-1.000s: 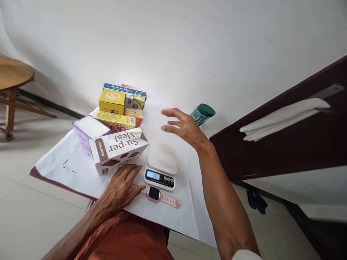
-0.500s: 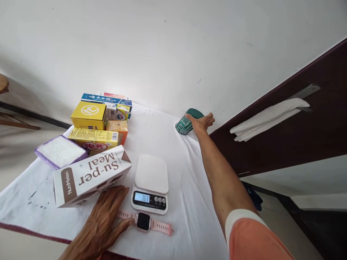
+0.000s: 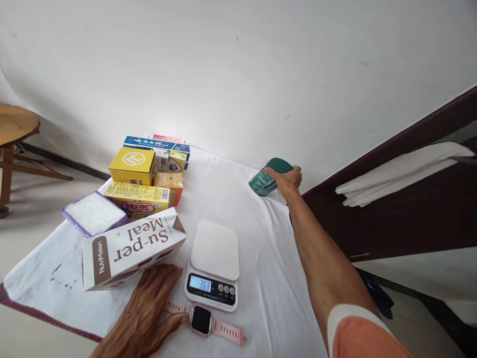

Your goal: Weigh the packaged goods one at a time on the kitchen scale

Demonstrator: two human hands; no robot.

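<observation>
At the far right of the cloth, my right hand (image 3: 288, 183) is wrapped round a dark green canister (image 3: 264, 180) with white print, which appears tilted in this view. My left hand (image 3: 149, 303) lies flat, fingers stretched out, beside the white "Su-per Meal" box (image 3: 136, 247). Its thumb tip meets the edge of a pink smartwatch (image 3: 201, 319), whose strap lies spread out. Just behind the watch is a white digital scale (image 3: 215, 249) with nothing on its plate. The lit display reads 363.
On the left stand a yellow box (image 3: 132, 165), a yellow printed carton (image 3: 137, 198), an orange pack (image 3: 169, 186), a blue toothpaste box (image 3: 156, 144) and a purple-edged pack (image 3: 95, 214). A wall rises behind. A white cloth (image 3: 402, 171) hangs at right; a wooden stool (image 3: 17, 124) stands left.
My right hand's fingers have closed further round the canister. The whole scene has shifted a little right and down in view. My left hand stays beside the watch.
</observation>
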